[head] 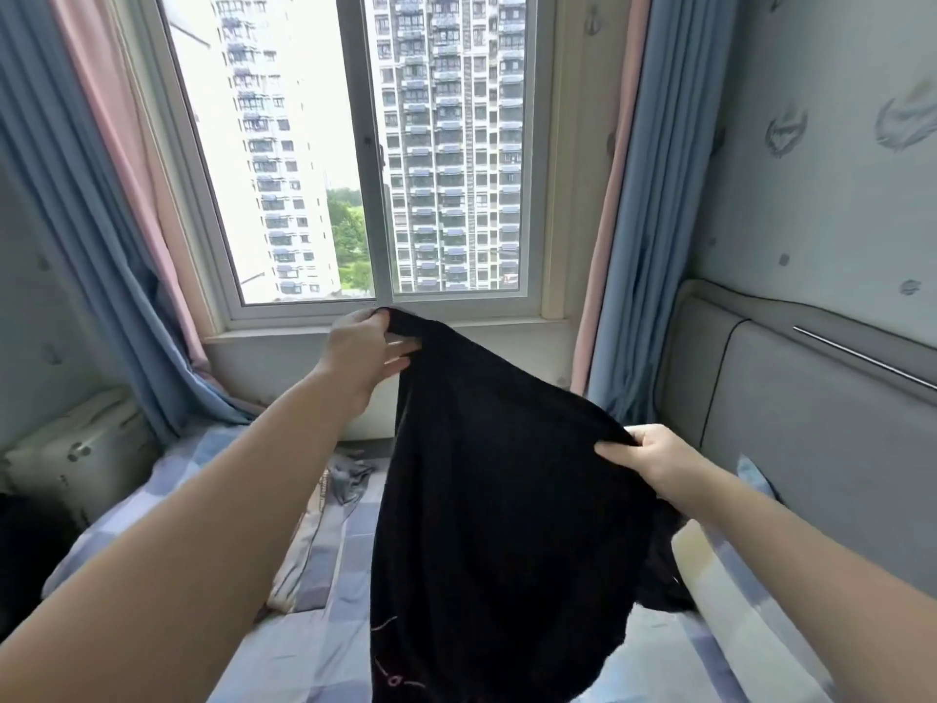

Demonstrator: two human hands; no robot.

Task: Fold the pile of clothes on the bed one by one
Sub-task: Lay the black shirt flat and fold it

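A black garment [497, 499] with a small pink pattern near its lower edge hangs in the air over the bed [324, 641]. My left hand [360, 355] pinches its top edge up high, in front of the window sill. Lower and to the right, my right hand [654, 461] grips the same edge with curled fingers. The cloth stretches between both hands and drapes down out of view at the bottom. A crumpled grey piece of clothing [350, 482] lies on the bed behind the garment, partly hidden.
The bed has a blue and white checked sheet. A padded grey headboard [811, 423] runs along the right wall, with a pillow [720, 565] beneath it. A window [375, 159] with blue and pink curtains [639, 246] faces me. A pale case [76, 454] stands at left.
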